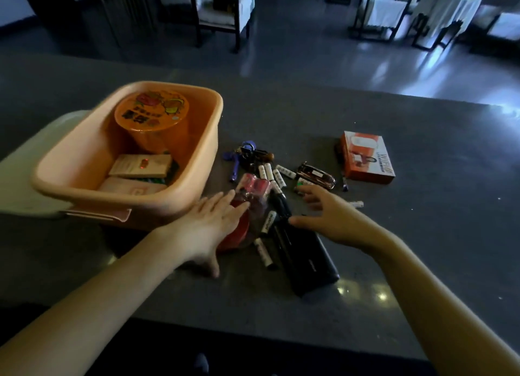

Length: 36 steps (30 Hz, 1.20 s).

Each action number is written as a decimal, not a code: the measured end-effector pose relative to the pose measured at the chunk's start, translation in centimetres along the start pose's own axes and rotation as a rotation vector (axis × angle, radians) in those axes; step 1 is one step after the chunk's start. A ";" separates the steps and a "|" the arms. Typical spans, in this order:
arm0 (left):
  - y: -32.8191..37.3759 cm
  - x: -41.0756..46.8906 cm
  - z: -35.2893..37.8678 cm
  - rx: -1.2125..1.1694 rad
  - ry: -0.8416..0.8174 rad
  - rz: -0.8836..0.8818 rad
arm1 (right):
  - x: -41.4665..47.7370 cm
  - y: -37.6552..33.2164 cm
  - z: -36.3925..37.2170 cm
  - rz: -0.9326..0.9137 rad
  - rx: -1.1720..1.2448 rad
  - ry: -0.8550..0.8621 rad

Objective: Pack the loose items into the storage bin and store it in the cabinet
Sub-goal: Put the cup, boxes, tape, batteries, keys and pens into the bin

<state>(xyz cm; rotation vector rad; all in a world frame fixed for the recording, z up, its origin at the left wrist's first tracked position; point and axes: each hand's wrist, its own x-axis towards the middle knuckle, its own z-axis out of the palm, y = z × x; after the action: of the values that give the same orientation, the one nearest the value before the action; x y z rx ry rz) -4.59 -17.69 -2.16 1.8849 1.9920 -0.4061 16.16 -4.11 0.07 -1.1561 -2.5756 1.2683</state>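
Observation:
An orange storage bin [197,184] sits on the dark countertop at left, holding a round orange tub [150,113] and flat boxes [140,165]. To its right lies a heap of loose items: several white batteries [274,175], a red clear packet [251,189], black markers, a long black case [306,263] and purple keys [247,150]. My left hand [208,226] lies flat, fingers spread, on the red packet. Over the black case and the batteries hovers my right hand [329,215], fingers apart, holding nothing.
An orange and white carton [365,157] lies at the right of the heap, a shiny small case [316,175] beside it. A white lid [31,161] lies under the bin's left side. Chairs and tables stand beyond the counter's far edge.

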 end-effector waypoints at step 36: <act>-1.8 -8.8 -10.4 -0.381 0.681 -0.232 | -0.5 -2.9 0.8 0.032 -0.045 0.317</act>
<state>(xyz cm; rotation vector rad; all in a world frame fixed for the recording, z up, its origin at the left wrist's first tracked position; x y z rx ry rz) -6.75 -20.95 11.01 1.6752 2.4830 0.6098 14.57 -6.07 1.72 -1.2921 -2.3721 0.9459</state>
